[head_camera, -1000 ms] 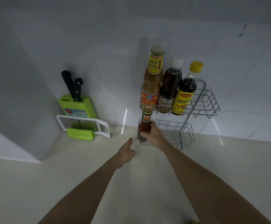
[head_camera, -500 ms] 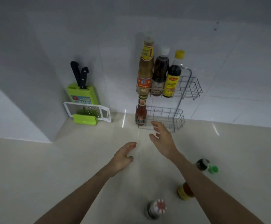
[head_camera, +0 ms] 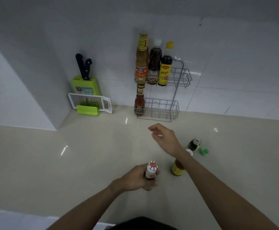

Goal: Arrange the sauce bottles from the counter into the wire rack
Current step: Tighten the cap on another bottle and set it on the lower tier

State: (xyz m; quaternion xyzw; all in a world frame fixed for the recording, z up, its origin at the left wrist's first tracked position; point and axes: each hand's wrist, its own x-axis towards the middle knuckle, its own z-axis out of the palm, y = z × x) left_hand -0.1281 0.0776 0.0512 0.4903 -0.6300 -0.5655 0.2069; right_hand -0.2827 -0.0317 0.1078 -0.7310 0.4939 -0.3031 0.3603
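Nearest, at lower centre of the frame, the left hand (head_camera: pixel 133 178) grasps an upright red-and-white-capped bottle (head_camera: pixel 152 168) around its neck and shoulder, over the pale counter (head_camera: pixel 60 171). Just right of it stands a yellow-labelled bottle (head_camera: pixel 177 170), its top hidden by the right forearm. Further right is a dark bottle (head_camera: pixel 193 144) with a green cap (head_camera: pixel 204 151) just beside it (whether that cap tops a separate bottle cannot be told). The right hand (head_camera: pixel 166 140) hovers at centre, fingers loosely curled, holding nothing.

Beyond, against the tiled wall, is the two-tier wire rack (head_camera: pixel 160 107). A red chilli sauce bottle (head_camera: pixel 139 103) stands at the left end of the lower basket. The upper basket holds three upright bottles side by side at its left: a tall tan bottle (head_camera: pixel 141 60), a white-capped brown bottle (head_camera: pixel 154 63) and a yellow-capped dark bottle (head_camera: pixel 165 67).

At centre left, a green knife block (head_camera: pixel 84 85) holds two black-handled knives, with a white-framed slicer (head_camera: pixel 92 103) in front of it.
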